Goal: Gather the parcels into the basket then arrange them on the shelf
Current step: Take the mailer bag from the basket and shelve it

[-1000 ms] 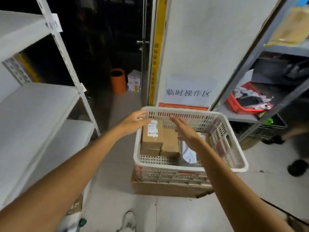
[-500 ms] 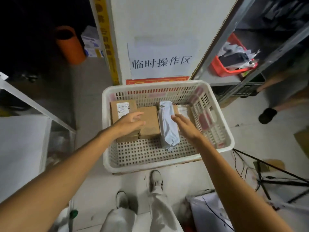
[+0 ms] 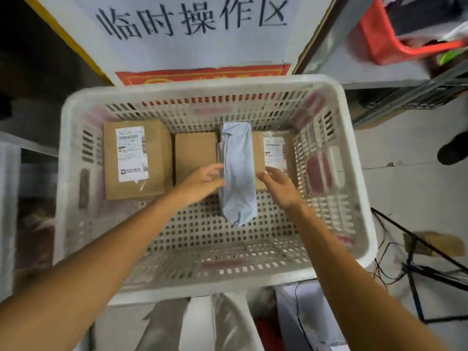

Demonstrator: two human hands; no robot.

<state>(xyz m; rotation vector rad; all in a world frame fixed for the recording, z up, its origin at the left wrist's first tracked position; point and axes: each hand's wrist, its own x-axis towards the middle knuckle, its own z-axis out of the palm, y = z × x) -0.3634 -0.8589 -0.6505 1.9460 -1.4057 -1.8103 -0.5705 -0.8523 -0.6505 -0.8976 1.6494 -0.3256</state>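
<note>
A white perforated basket stands on the floor below me. Inside lie a labelled cardboard box at the left, a wider cardboard box in the middle and a pale grey poly-bag parcel lying across that box. Both my arms reach into the basket. My left hand sits at the bag's left edge, fingers loosely bent and touching it. My right hand hovers at the bag's right edge with relaxed fingers, holding nothing that I can see.
A white wall sign with black characters hangs behind the basket. A metal shelf with a red tray stands at the right. Cables and a black stand lie on the floor at the right. A shelf edge shows at the left.
The view has tilted down and closer over the basket. My left hand has moved from the left box to the bag's left edge. My right hand stays by the bag's right side.
</note>
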